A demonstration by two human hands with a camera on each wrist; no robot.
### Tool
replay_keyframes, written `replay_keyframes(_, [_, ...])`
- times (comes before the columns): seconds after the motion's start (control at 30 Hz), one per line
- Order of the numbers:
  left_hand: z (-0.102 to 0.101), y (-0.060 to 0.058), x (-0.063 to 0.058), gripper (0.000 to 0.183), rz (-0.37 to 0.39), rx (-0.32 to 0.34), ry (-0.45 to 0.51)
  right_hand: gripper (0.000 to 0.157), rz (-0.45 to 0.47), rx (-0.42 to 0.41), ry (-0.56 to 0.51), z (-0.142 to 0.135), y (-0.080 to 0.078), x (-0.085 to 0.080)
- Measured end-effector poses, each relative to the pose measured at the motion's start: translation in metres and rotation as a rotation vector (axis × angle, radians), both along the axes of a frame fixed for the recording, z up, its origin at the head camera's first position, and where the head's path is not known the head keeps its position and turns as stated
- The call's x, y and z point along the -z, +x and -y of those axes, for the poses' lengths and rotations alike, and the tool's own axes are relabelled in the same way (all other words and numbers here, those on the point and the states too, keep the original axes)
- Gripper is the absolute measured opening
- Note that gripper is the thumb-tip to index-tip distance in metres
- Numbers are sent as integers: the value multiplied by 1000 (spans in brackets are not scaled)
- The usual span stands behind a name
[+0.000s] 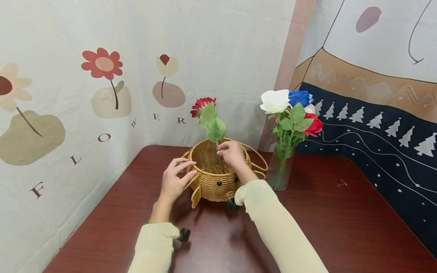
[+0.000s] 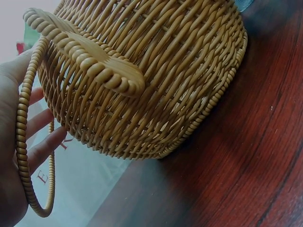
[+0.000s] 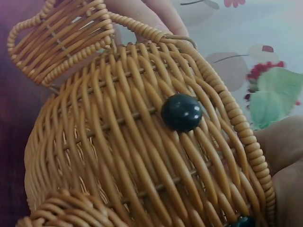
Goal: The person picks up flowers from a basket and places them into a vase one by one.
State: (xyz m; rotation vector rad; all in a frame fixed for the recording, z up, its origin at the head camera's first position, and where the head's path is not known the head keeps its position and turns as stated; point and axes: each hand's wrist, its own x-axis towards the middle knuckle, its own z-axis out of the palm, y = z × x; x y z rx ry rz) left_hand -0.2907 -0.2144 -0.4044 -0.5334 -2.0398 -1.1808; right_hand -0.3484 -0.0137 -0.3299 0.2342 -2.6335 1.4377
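Note:
A yellow-brown wicker basket (image 1: 213, 185) with black bead eyes (image 3: 182, 112) and woven ears stands on the table. Over its opening, my right hand (image 1: 233, 154) pinches the stem of a red flower (image 1: 203, 106) with two green leaves (image 1: 212, 124). The flower stands nearly upright, its lower stem inside the basket. At the basket's left rim rests my left hand (image 1: 173, 180), fingers mostly straight and thumb apart. In the left wrist view, fingertips of the left hand (image 2: 45, 137) touch the outer wicker wall, beside the looped handle (image 2: 22, 127).
Right of the basket, a clear vase (image 1: 280, 170) holds white, blue and red flowers (image 1: 294, 113). The dark red table (image 1: 327, 220) ends against printed cloth (image 1: 232, 57) at the back. One basket handle (image 1: 261, 161) leans out toward the vase.

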Motion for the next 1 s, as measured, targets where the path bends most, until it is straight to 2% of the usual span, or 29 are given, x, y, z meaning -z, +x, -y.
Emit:
replay_keyframes(0.4, [2,2,1,28,24,-12,3,15,-444,34,-46,2,13,2])
replay_keyframes(0.57, [2,3,1,26,36,-10,9,15,-553,46,-120,-3,16,3])
replay_keyframes(0.73, [3,2,1,25,37,-8,9,16,-654,21,-210,-15,19,2])
replay_keyframes(1.0, [2,1,1,27,24,-10,-6,16,-870,11,-250,-33,28,-6])
